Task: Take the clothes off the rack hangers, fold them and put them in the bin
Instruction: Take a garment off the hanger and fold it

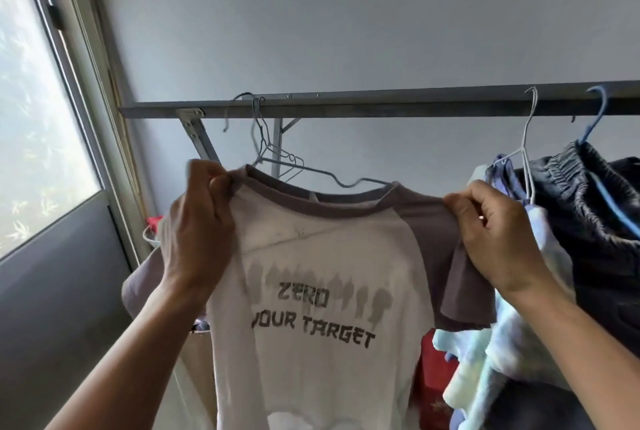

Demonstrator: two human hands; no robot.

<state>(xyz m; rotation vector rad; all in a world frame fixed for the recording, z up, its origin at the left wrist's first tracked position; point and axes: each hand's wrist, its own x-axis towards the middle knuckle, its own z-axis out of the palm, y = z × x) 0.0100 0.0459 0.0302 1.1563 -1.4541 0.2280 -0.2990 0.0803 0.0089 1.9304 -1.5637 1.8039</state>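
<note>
Grey wall (346, 14) above rail (381, 105), shirt (322, 291) beneath

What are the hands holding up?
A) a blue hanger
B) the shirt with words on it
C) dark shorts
B: the left hand and right hand each pinch a shoulder of the shirt, which is printed ZERO YOUR TARGET.

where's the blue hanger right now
The blue hanger is at the head view's far right, hooked on the rack bar, just right of the white wire hanger, with a dark elastic-waisted garment on it.
</note>
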